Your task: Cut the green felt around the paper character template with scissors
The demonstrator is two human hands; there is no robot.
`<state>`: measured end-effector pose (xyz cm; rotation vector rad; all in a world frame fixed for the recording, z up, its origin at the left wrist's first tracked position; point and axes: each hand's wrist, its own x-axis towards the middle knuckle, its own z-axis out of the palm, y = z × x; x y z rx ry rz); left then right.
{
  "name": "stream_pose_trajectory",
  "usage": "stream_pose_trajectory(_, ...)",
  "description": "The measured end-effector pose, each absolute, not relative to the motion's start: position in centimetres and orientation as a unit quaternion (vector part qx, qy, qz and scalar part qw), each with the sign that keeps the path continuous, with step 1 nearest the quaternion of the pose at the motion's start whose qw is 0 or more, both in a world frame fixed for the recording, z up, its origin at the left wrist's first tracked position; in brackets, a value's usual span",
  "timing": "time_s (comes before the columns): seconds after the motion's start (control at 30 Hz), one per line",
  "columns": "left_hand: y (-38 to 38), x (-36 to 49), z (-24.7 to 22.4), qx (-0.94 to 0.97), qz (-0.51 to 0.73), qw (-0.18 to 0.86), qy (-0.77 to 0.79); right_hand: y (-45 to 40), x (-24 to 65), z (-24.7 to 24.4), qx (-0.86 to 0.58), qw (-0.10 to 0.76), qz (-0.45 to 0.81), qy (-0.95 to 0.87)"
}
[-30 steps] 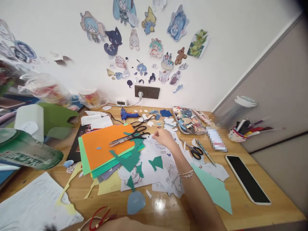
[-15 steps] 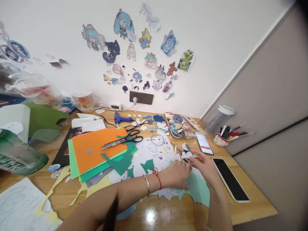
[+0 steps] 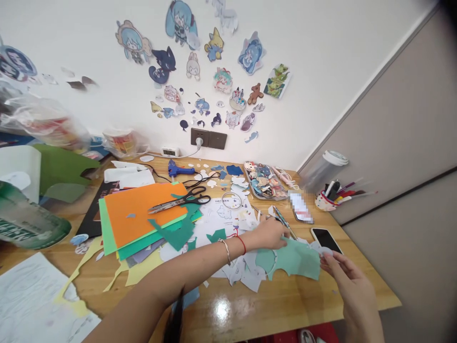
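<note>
My left hand is over the paper scraps, fingers curled down at the top edge of a pale green sheet with scalloped cut-outs. What its fingers hold, if anything, is hidden. Just beyond it lies a pen, and a dark piece shows behind the knuckles. At the right, my right hand pinches a small white paper cut-out between thumb and fingers, in front of a black-screened phone. White paper scraps lie below my left wrist.
Black-handled scissors rest on orange paper at the left. A blue glue gun, a tape ring, a sticker box, a second phone and a pen cup stand or lie further back. A green bottle leans in at the left.
My right hand has moved right and toward me, away from my left hand, with the white cut-out. The pale green sheet shows more fully, and the pen beside my left hand is clearer.
</note>
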<state>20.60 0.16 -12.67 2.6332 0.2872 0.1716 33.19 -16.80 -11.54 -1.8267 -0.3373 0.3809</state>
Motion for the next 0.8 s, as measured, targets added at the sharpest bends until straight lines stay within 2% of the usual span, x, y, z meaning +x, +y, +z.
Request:
stream_pose_trajectory(0.13,1.1,20.9,-11.4,0.95,0.108,0.285,0.076,-17.1,33.6,-11.1,-0.791,0.575,0.115,-0.177)
stream_pose_trajectory(0.3,2.2,21.0,-10.1,0.922,0.154,0.353,0.044,-16.8,34.3,-10.0,-0.825,0.501,0.136,-0.221)
stream_pose_trajectory(0.4,2.9,20.5,-10.0,0.91,0.156,0.383,0.042,-16.1,34.6,-9.0,-0.845,0.476,0.103,-0.222)
stream_pose_trajectory(0.6,4.2,18.6,-11.0,0.88,0.155,0.44,0.089,-16.0,35.0,-5.8,-0.854,0.464,0.016,-0.233)
stream_pose_trajectory(0.8,3.9,18.4,-9.9,0.776,0.191,0.579,0.164,-17.2,33.7,-2.9,-0.837,0.486,-0.102,-0.23)
